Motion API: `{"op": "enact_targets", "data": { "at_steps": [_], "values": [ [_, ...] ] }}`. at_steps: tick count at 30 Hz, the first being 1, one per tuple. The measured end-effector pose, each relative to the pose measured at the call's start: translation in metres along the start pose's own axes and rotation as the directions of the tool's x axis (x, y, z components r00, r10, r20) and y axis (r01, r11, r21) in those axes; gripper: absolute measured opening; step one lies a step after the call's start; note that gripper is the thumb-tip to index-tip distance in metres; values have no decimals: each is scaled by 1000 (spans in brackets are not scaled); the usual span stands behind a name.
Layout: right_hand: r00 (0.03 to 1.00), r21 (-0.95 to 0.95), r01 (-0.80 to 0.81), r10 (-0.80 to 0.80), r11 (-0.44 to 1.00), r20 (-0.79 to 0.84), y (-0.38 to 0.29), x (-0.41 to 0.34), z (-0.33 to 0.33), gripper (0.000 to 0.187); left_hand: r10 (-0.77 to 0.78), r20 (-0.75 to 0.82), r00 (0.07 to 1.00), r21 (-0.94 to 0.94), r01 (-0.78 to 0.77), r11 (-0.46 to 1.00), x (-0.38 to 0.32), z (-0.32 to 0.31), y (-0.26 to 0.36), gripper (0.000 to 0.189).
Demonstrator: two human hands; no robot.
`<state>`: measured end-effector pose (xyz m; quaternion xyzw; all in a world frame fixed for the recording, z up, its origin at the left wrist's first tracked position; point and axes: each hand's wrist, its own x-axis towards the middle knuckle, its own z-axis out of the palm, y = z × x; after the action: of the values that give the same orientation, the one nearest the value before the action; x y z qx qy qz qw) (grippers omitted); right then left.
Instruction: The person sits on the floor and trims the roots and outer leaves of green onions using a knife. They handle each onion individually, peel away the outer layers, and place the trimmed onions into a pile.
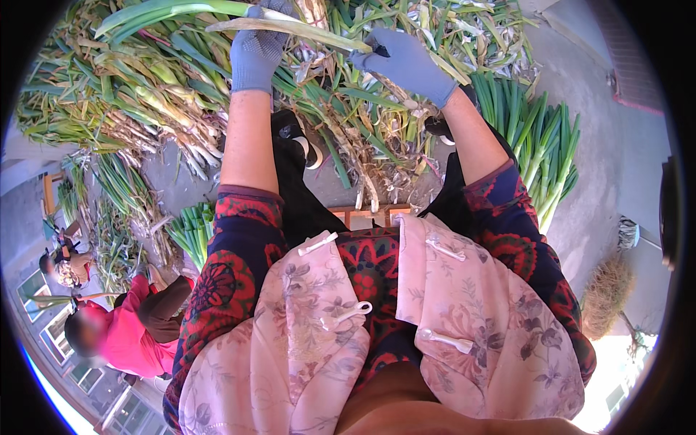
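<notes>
My left hand (258, 51), in a grey knit glove with a dotted palm, is closed around a large green onion (204, 7). Its green leaves stretch out to the left at the top of the view. A pale, withered leaf (315, 33) crosses in front of the left glove. The right end of that leaf is pinched by my right hand (408, 65), gloved alike. Under both hands lies a heap of untrimmed onions and stripped leaves (375, 117), with brown, dry stems and roots showing.
A thick pile of untrimmed onions (147, 92) lies left. Cleaner green onions (535, 141) are bundled at right, more (193, 231) at left. A person in pink (138, 326) sits left, another person (73, 266) beyond. A straw-like bundle (606, 299) stands right.
</notes>
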<state>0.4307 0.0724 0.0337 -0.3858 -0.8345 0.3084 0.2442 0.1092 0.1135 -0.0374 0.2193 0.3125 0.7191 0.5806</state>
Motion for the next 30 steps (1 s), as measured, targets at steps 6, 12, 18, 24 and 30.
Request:
{"op": "enact_targets", "data": {
  "at_steps": [6,12,18,24,30],
  "values": [
    [998,-87,26,-20,996,68,21,-8,-19,47,151,127,980,-78,-142,987,-12,-11,38,48],
    [987,-188,-80,104,979,119,57,-9,-37,34,248,164,955,-180,-218,959,-23,-36,77,43],
    [952,-282,-210,262,936,159,99,-17,-53,38,325,65,943,-153,-312,938,-38,-29,87,30],
    [926,-323,-285,346,903,152,151,-24,-58,37,385,-10,923,-150,-382,912,-46,-45,105,34],
    [858,-282,-446,495,850,136,187,-36,-63,36,468,-103,878,-116,-478,871,-51,-66,125,43]
  ]
}}
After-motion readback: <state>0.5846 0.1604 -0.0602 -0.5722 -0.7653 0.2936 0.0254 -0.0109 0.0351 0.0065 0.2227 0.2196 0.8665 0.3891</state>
